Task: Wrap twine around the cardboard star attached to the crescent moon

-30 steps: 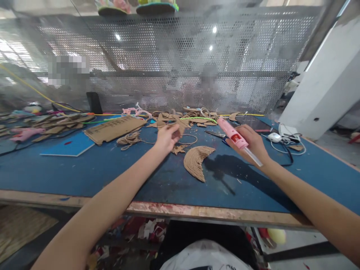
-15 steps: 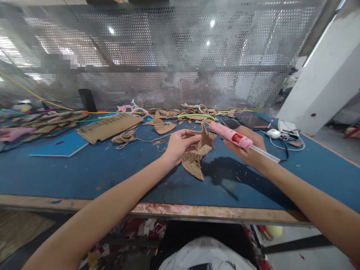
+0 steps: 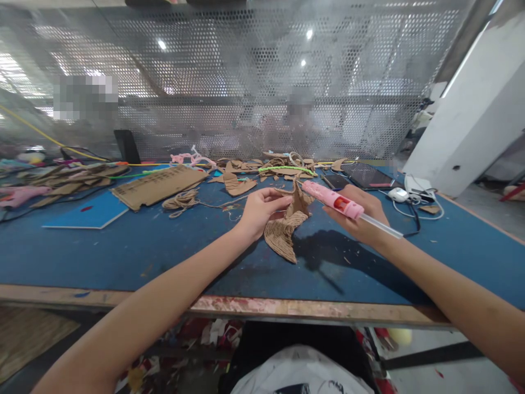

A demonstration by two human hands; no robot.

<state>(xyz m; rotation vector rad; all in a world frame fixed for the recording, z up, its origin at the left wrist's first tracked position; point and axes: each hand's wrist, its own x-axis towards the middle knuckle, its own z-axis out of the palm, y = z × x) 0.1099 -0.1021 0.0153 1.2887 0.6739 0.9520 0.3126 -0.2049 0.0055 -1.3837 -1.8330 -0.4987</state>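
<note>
My left hand pinches a brown cardboard piece whose lower part is covered in rows of twine. Its curved, pointed end hangs down toward the blue tabletop. My right hand is wrapped around a pink hot glue gun, with a clear glue stick jutting from its back. The gun's nozzle is at the upper edge of the cardboard; whether it touches cannot be made out. A strand of twine runs from a loose coil to my left hand.
Cardboard scraps and a bright green cord lie along the back. At left are a flat cardboard sheet, a blue board and another pink glue gun. A tablet and white charger sit at right. Perforated metal screening stands behind.
My right hand and the glue gun have shifted slightly left and down along the cardboard's upper edge. My left hand and the twine-covered piece have barely moved.
</note>
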